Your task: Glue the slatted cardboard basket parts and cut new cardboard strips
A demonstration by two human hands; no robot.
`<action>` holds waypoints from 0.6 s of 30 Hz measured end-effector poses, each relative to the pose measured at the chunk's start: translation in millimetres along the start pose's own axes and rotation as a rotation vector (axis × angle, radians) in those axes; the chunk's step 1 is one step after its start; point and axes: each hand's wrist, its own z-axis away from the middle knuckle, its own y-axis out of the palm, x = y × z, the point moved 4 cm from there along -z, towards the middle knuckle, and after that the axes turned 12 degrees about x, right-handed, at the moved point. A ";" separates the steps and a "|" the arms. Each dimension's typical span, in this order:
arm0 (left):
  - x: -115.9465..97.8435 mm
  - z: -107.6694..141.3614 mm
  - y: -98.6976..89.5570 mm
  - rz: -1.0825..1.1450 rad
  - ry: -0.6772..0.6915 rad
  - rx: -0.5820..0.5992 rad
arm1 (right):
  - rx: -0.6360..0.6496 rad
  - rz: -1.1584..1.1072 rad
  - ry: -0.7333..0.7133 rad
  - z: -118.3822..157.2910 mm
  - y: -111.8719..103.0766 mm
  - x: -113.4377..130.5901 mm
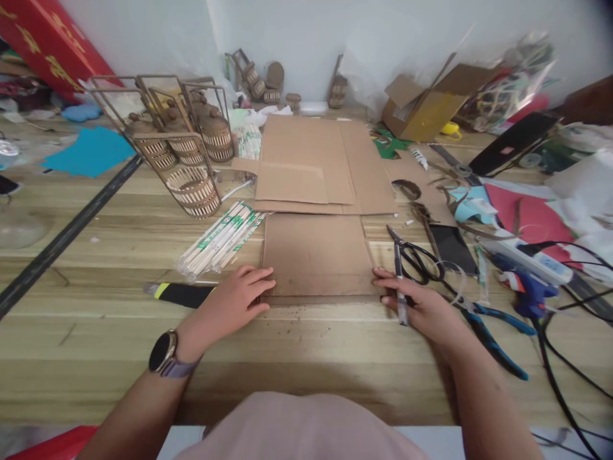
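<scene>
A flat piece of brown cardboard [316,252] lies on the wooden table in front of me, its far edge at larger cardboard sheets [306,147]. My left hand [234,297], with a watch on the wrist, rests at its left edge, fingers stretched out and apart. At the right edge, my right hand [414,303] touches the cardboard with its fingertips. A pen [400,284] is held between the fingers of that hand. Just beyond it lie black-handled scissors [416,259]. A black and yellow utility knife [184,295] lies partly hidden behind my left hand.
Wrapped chopsticks [223,239] and several bamboo baskets in frames [194,191] stand or lie to the left. On the right are blue-handled pliers [495,342], a glue gun [527,291] with cables, and a power strip [531,255]. An open carton [426,105] stands behind.
</scene>
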 end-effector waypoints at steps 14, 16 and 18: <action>3.5 -1.8 -0.4 -0.098 0.034 0.018 | -0.024 -0.041 0.002 0.1 -0.9 13.6; 2.8 -1.5 -0.9 -0.108 0.038 0.017 | -0.035 -0.045 0.005 -0.1 0.0 14.1; 1.8 -1.3 -1.6 -0.117 0.040 0.015 | -0.044 -0.049 0.013 -0.3 0.7 14.6</action>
